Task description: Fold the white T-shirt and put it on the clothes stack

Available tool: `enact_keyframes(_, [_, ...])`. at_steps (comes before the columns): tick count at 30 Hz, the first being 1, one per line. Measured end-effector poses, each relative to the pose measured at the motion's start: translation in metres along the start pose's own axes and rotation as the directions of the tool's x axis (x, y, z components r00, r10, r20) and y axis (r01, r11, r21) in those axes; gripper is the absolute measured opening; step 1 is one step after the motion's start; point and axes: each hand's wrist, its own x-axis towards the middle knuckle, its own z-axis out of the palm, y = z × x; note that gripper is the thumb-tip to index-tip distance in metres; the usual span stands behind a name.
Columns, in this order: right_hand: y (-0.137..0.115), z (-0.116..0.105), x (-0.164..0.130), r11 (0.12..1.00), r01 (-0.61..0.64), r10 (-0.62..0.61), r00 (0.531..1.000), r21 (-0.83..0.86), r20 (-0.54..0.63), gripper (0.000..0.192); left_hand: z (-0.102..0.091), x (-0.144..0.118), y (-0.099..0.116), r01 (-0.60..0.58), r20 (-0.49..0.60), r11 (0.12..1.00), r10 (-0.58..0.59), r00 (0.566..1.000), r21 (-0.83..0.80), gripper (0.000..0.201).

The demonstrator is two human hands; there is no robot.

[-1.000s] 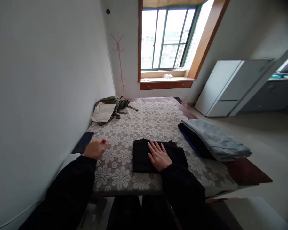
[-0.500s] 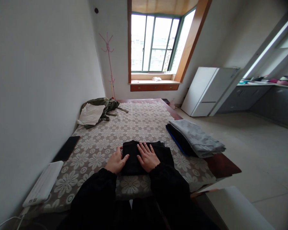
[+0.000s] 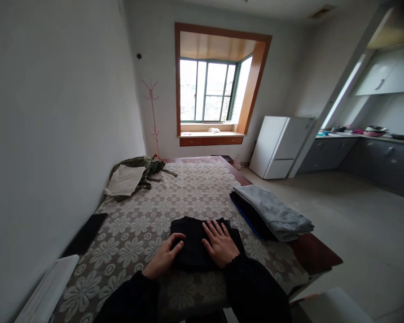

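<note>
A folded black garment (image 3: 193, 244) lies on the patterned tablecloth (image 3: 134, 242) near the table's front edge. Flat on its right part rests my right hand (image 3: 220, 242), fingers spread. At the garment's left edge is my left hand (image 3: 166, 255), thumb and fingers curved and apart, the fingertips over the cloth; it grips nothing that I can see. To the right, a stack of folded clothes has a grey garment (image 3: 272, 213) on top, with black and blue ones (image 3: 247, 217) under it.
A green backpack (image 3: 148, 168) with a white cloth (image 3: 124, 181) on it lies by the left wall. Nearer are a black flat object (image 3: 85, 233) and a white box-like item (image 3: 49, 289). A white stool-like surface (image 3: 333, 307) stands at the lower right; a fridge (image 3: 272, 146) stands beyond.
The view has tilted up, so everything sits lower. My right hand has slid right across the black garment. My left hand's fingers have come over its left edge.
</note>
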Motion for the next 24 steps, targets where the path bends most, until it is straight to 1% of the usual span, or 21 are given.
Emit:
enact_keyframes(2, [0.001,0.002,0.001,1.000,0.002,-0.002,1.000,0.003,0.003,0.064,0.003,0.002,-0.002,-0.095,-0.070,0.995,0.098,0.993,0.043,0.043])
enact_keyframes(4, [0.002,0.003,0.000,1.000,0.005,-0.005,1.000,0.014,0.008,0.064,0.004,0.001,-0.004,-0.141,-0.110,0.986,0.149,0.983,0.084,0.042])
enact_keyframes(8, [0.006,-0.001,-0.001,0.999,0.008,-0.009,1.000,0.051,0.019,0.064,0.006,-0.005,-0.012,-0.148,-0.156,0.984,0.163,0.974,0.104,0.047])
enact_keyframes(12, [0.006,-0.009,0.002,0.996,-0.014,0.014,1.000,0.093,0.006,0.064,0.009,-0.008,-0.013,-0.159,-0.191,0.986,0.166,0.967,0.053,0.054])
enact_keyframes(15, [0.005,-0.017,-0.003,0.983,-0.004,0.015,0.998,0.184,-0.056,0.060,0.012,-0.012,-0.007,-0.178,-0.221,0.984,0.175,0.959,0.010,0.059])
enact_keyframes(17, [0.006,-0.023,-0.019,0.946,0.000,0.057,0.985,0.325,-0.166,0.054,0.013,-0.016,0.000,-0.198,-0.252,0.980,0.191,0.949,-0.004,0.061])
enact_keyframes(18, [0.006,-0.025,-0.031,0.901,0.002,0.101,0.971,0.433,-0.215,0.051,0.014,-0.018,0.005,-0.211,-0.265,0.977,0.200,0.943,-0.012,0.061])
enact_keyframes(19, [0.006,-0.026,-0.045,0.822,0.007,0.145,0.964,0.569,-0.222,0.048,0.015,-0.021,0.011,-0.224,-0.280,0.974,0.209,0.937,-0.022,0.061])
enact_keyframes(20, [0.006,-0.027,-0.059,0.712,0.011,0.172,0.967,0.702,-0.189,0.045,0.016,-0.023,0.018,-0.236,-0.295,0.971,0.216,0.931,-0.035,0.060])
enact_keyframes(21, [0.006,-0.028,-0.073,0.582,0.001,0.156,0.981,0.813,-0.114,0.040,0.018,-0.025,0.026,-0.248,-0.310,0.968,0.221,0.924,-0.049,0.059])
enact_keyframes(22, [0.004,-0.028,-0.085,0.469,-0.021,0.108,0.994,0.883,-0.034,0.035,0.020,-0.027,0.035,-0.259,-0.323,0.964,0.226,0.919,-0.063,0.059])
enact_keyframes(23, [0.001,-0.028,-0.095,0.388,-0.045,0.048,0.998,0.921,0.028,0.032,0.023,-0.029,0.045,-0.271,-0.332,0.959,0.231,0.915,-0.080,0.060])
enact_keyframes(24, [-0.002,-0.028,-0.101,0.338,-0.064,-0.002,0.998,0.939,0.069,0.032,0.027,-0.032,0.056,-0.285,-0.335,0.953,0.237,0.912,-0.100,0.062])
